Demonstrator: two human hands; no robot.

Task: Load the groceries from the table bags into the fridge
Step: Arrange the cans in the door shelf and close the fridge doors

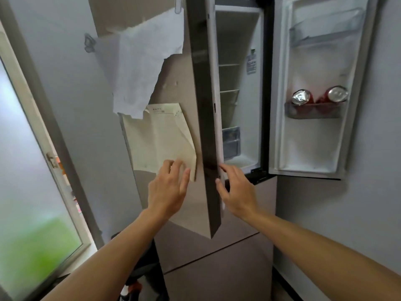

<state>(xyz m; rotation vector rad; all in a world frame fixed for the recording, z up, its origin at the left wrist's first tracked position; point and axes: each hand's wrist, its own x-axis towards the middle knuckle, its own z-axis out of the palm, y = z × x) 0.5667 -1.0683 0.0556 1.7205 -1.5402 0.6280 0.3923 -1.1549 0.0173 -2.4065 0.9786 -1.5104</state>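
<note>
Both arms reach up and forward from 6 o'clock toward the fridge [236, 83], which fills the centre and 1 o'clock of the view. The left hand [168, 190] lies flat with its fingers spread and relaxed on the outer face of the left fridge door [206, 105], its fingertips over the lower corner of a cream paper [160, 135] stuck there. The door stands edge-on, partly ajar. The right hand [235, 187], at 3 o'clock from the left hand, is open too, with its fingertips and thumb at the door's inner edge, not wrapped round it. At 2 o'clock the right fridge door [312, 144] hangs wide open, with two red drink cans [300, 97] side by side in its door bin [312, 111]. A torn white paper [141, 68] hangs at 11 o'clock.
</note>
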